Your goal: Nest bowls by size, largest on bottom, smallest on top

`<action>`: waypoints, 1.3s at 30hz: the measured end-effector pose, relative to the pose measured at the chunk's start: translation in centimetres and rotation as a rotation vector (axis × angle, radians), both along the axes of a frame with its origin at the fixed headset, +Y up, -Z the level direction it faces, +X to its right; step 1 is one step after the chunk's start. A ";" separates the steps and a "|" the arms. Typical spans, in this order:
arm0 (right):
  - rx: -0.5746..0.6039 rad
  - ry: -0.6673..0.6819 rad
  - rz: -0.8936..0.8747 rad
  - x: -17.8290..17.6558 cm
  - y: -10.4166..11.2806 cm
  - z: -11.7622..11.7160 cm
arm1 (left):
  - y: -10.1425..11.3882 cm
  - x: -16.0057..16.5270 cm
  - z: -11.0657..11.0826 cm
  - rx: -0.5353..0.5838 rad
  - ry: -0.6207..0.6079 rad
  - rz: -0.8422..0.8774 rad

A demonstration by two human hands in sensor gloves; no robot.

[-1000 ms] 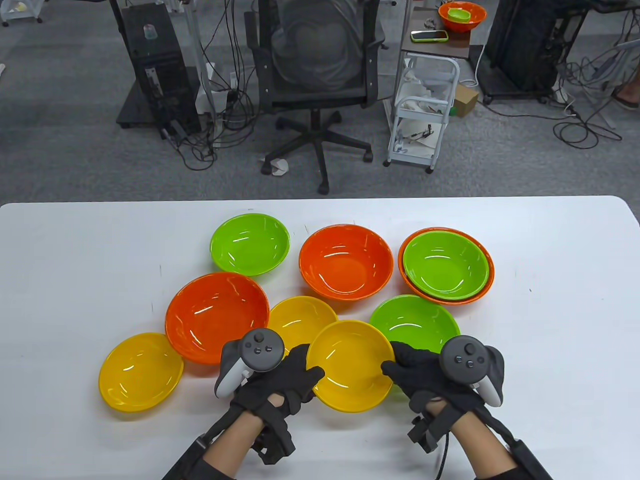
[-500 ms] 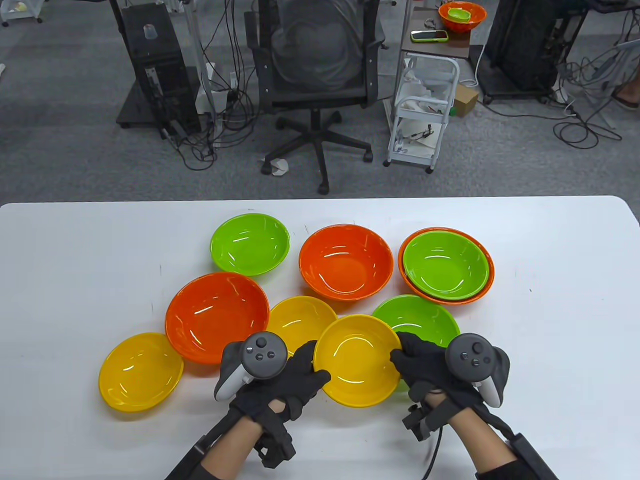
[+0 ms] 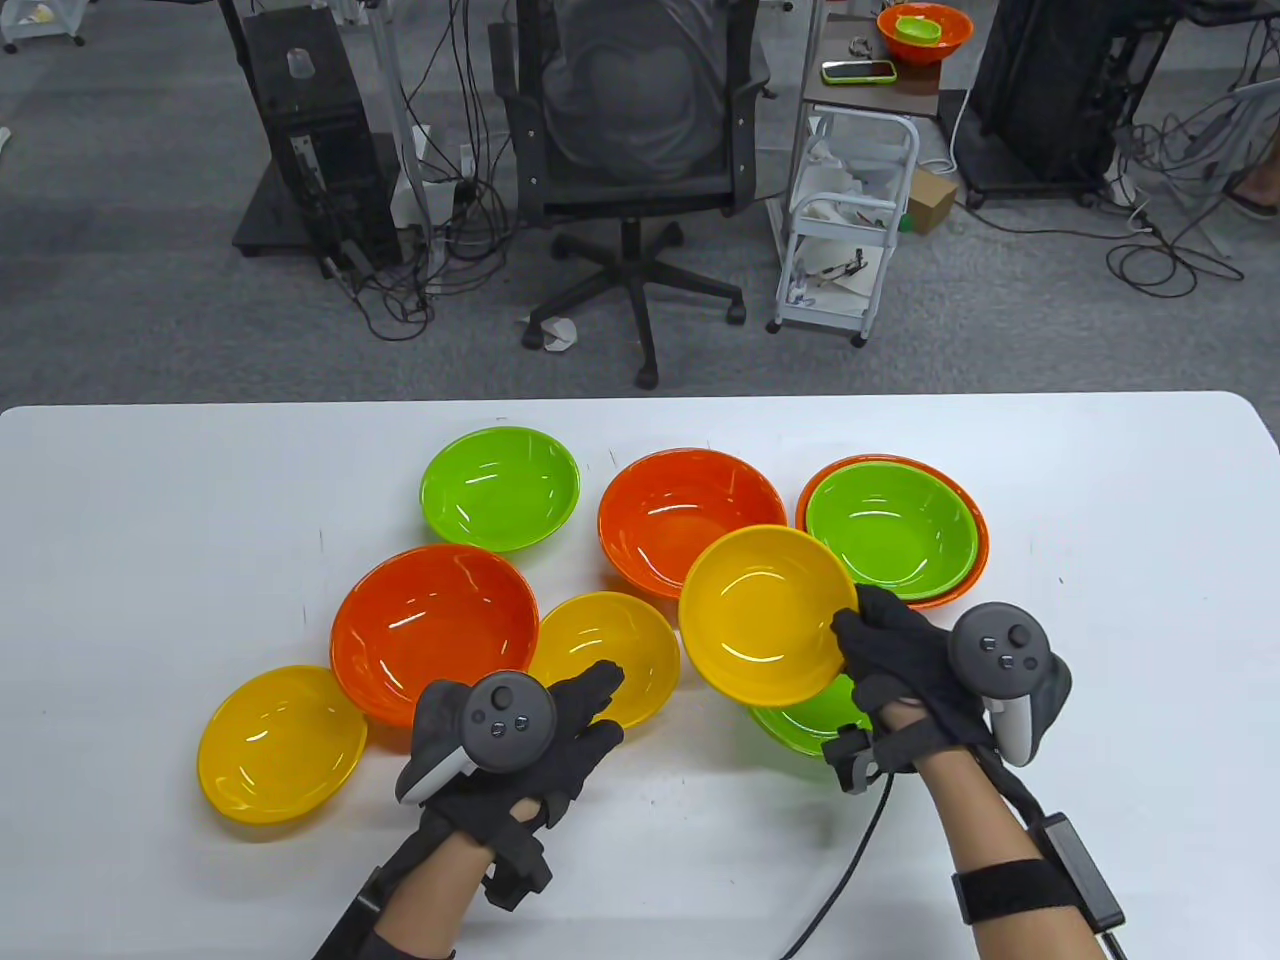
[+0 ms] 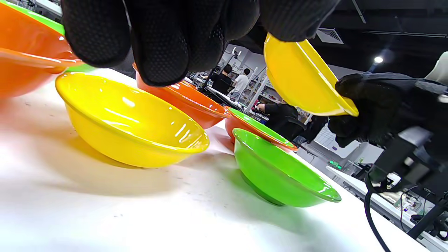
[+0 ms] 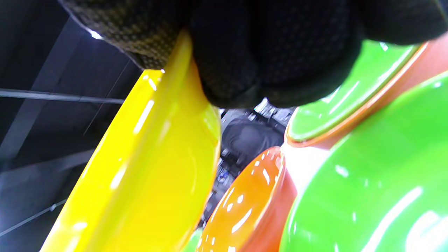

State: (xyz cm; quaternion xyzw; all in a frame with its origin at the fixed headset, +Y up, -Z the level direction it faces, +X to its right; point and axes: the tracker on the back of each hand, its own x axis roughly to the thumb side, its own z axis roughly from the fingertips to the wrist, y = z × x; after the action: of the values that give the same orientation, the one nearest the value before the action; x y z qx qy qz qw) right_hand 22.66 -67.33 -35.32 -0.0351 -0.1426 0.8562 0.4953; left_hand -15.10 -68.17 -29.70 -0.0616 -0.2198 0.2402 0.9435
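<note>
Since the earlier frames, the yellow bowl has been lifted off the table and carried up and to the right, and it is now gripped by the right hand alone; the left hand has been taken off its rim and drawn back toward the lower left. The bowl is held in the air by its right edge, pinched between thumb and fingers, and is tilted, as is seen in the left wrist view. From above it overlaps the near edge of an orange bowl and the far part of a green bowl that sits on the white table.

The left hand is held with its fingers spread and nothing in it, just above the near edge of a second yellow bowl. To the left, a large orange bowl and a third yellow bowl are seen, touching or overlapping at their rims. Farther back a small green bowl is set apart, and at the right a green bowl is nested in an orange one.
</note>
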 end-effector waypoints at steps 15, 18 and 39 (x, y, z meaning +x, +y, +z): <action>-0.196 -0.426 -0.066 4.0 -0.6 -5.2 | -1.1 -2.3 -1.0 0.093 0.050 -0.167; -0.251 -0.489 -0.062 4.6 -1.2 -5.9 | -1.3 -2.4 -1.1 0.086 0.049 -0.158; -0.451 -0.601 -0.016 7.1 -4.2 -8.0 | -2.0 -4.5 -2.0 0.067 0.106 -0.130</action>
State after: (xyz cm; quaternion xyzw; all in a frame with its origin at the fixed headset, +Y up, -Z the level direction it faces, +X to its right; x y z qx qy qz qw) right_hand 29.75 -71.56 -43.28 -0.3941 -0.0891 0.8138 0.4177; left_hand -19.57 -70.18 -31.67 -0.0313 -0.1729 0.1740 0.9689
